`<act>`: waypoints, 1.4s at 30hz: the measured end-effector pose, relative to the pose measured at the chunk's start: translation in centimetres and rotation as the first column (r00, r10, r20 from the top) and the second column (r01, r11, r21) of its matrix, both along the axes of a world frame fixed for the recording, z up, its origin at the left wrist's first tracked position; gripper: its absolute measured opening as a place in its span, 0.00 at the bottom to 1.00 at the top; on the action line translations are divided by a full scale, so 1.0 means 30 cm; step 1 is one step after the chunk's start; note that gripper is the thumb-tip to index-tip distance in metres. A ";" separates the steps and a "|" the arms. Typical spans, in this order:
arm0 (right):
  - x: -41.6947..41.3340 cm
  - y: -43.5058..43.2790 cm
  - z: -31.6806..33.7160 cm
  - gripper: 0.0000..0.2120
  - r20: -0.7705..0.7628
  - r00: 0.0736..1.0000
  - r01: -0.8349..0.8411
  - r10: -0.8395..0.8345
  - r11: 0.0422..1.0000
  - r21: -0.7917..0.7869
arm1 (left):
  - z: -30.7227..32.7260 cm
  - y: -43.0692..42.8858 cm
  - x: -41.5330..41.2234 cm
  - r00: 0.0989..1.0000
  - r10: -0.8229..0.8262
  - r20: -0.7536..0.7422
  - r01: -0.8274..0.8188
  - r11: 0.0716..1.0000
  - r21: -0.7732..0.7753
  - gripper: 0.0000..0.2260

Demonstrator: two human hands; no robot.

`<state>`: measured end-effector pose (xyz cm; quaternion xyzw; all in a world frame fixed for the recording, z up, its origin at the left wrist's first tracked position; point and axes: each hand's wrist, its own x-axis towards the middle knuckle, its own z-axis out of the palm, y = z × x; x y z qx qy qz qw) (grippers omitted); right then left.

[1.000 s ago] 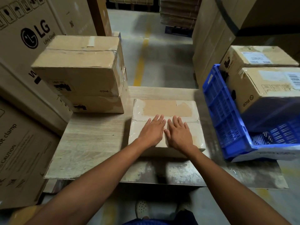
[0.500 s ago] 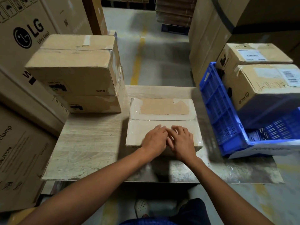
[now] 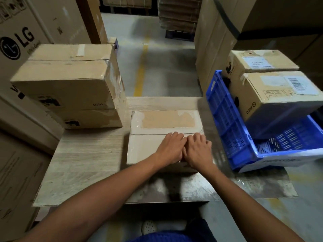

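Note:
A flat pale cardboard box [image 3: 148, 145], wrapped in clear film and with a brown torn patch on its far flap, lies in the middle of the wooden table [image 3: 83, 165]. My left hand [image 3: 170, 148] and my right hand [image 3: 198, 151] sit side by side on the box's near flap, right of its middle. The fingers of both hands are curled, knuckles up, and their tips hook into the seam between the two flaps. The fingertips themselves are hidden.
Two stacked brown boxes [image 3: 70, 84] stand at the table's back left. A tilted blue plastic crate [image 3: 232, 130] at the right holds two more boxes [image 3: 279, 95]. Large cartons [image 3: 19, 42] wall in the left side. A concrete aisle with a yellow line [image 3: 140, 72] runs ahead.
Both hands lay flat with straight fingers on the box. They slid back toward me and curled, and their fingertips now dig in at the flap seam.

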<state>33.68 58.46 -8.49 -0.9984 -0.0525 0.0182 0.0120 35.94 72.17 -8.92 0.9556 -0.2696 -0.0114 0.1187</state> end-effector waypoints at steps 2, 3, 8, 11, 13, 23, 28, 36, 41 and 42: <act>0.068 -0.016 0.028 0.17 -0.020 1.000 -0.011 0.011 1.000 0.000 | 0.000 -0.020 0.040 0.999 0.001 0.034 0.001 0.997 -0.071 0.12; 0.098 -0.027 0.027 0.18 -0.027 0.999 -0.035 0.035 0.999 0.024 | -0.004 -0.031 0.054 1.000 0.018 0.022 -0.016 0.995 -0.101 0.16; 0.149 -0.058 -0.012 0.38 -0.178 0.971 -0.141 0.158 0.984 0.106 | -0.047 -0.033 0.092 0.983 0.141 -0.116 -0.146 0.989 -0.032 0.26; 0.154 -0.072 -0.016 0.38 -0.119 0.978 -0.160 0.169 0.984 0.078 | -0.040 -0.029 0.107 0.990 0.129 -0.061 -0.130 0.991 -0.020 0.25; 0.192 -0.072 -0.002 0.30 -0.070 0.978 -0.192 0.194 0.981 0.039 | -0.024 -0.028 0.128 0.990 0.137 -0.033 -0.138 0.989 -0.048 0.22; 0.228 -0.072 -0.010 0.24 0.037 0.979 -0.201 0.198 0.974 0.103 | -0.062 0.113 0.188 0.949 0.298 -0.103 -0.278 0.945 0.169 0.29; 0.247 -0.070 -0.030 0.36 -0.123 0.992 0.000 0.034 0.964 0.266 | -0.047 0.244 0.189 0.743 0.658 -0.126 -0.633 0.751 0.190 0.34; 0.276 -0.069 0.042 0.43 -0.234 0.939 0.334 -0.253 0.499 0.799 | 0.078 0.319 0.242 0.403 0.663 -0.631 -0.907 0.199 -0.371 0.28; 0.258 -0.009 0.117 0.40 -0.159 0.855 0.364 -0.493 0.353 0.862 | 0.168 0.345 0.215 0.473 0.645 -0.600 -0.830 0.097 -0.550 0.26; 0.254 0.006 0.132 0.38 -0.146 0.839 0.365 -0.525 0.343 0.865 | 0.198 0.349 0.210 0.471 0.659 -0.587 -0.818 0.077 -0.570 0.24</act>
